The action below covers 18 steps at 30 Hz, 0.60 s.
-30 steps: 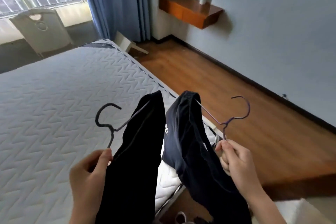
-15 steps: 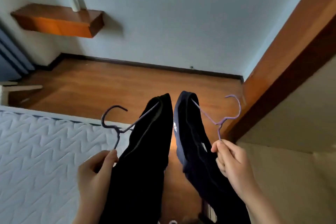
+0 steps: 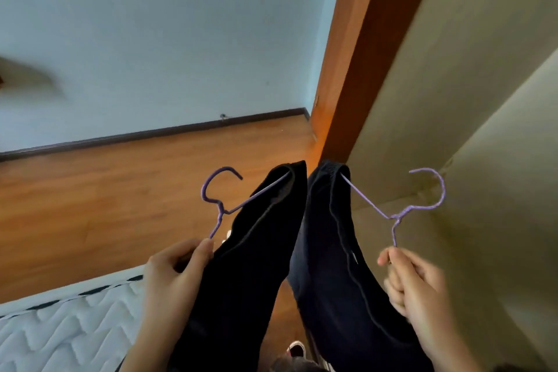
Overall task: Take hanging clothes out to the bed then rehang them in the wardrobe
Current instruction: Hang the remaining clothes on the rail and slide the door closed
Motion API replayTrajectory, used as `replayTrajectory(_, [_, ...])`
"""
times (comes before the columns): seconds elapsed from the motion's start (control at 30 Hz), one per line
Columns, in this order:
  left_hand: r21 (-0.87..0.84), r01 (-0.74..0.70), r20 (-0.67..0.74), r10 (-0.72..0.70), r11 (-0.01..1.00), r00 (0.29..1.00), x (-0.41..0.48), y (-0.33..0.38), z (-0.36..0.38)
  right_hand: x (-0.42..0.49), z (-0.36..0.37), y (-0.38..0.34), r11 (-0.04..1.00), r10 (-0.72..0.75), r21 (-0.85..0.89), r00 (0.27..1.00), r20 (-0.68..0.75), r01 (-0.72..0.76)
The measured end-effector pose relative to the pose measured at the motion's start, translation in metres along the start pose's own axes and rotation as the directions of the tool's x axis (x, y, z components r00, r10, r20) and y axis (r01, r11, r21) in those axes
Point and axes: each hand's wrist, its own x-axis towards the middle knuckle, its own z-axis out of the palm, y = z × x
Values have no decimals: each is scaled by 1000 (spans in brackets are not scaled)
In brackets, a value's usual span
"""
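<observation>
My left hand (image 3: 178, 269) grips the neck of a purple wire hanger (image 3: 218, 205) that carries a black garment (image 3: 241, 266). My right hand (image 3: 413, 281) pinches the neck of a second purple wire hanger (image 3: 401, 214) with a dark navy garment (image 3: 329, 266) on it. Both garments hang side by side between my hands, over the floor. The wardrobe (image 3: 489, 100) stands open on the right, its beige inner wall right behind the right hanger's hook. The bed's white quilted mattress (image 3: 60, 332) shows at the lower left.
The wardrobe's orange-brown wooden frame (image 3: 356, 48) rises at centre right. A wooden floor (image 3: 105, 205) lies between the bed and a pale blue wall (image 3: 151, 24) with a dark skirting board. A shoe (image 3: 296, 350) shows at the bottom.
The view has swung right, away from the bed and toward the wardrobe. Both hands still hold the hangers, and the right hanger now sits in front of the wardrobe's inside.
</observation>
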Motion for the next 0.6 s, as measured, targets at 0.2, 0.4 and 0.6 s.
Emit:
replayTrajectory(0.2, [12, -168, 242, 160, 986, 957, 47, 65, 87, 13, -65, -31, 987, -20, 150, 970, -242, 57])
replayTrajectory(0.4, [-76, -316, 455, 315, 946, 833, 76, 139, 162, 26, -101, -73, 961, -26, 238, 899, -437, 144])
replayTrajectory(0.6, [-140, -533, 540, 516, 834, 665, 112, 210, 235, 44, -113, -115, 940, -61, 237, 802, -594, 247])
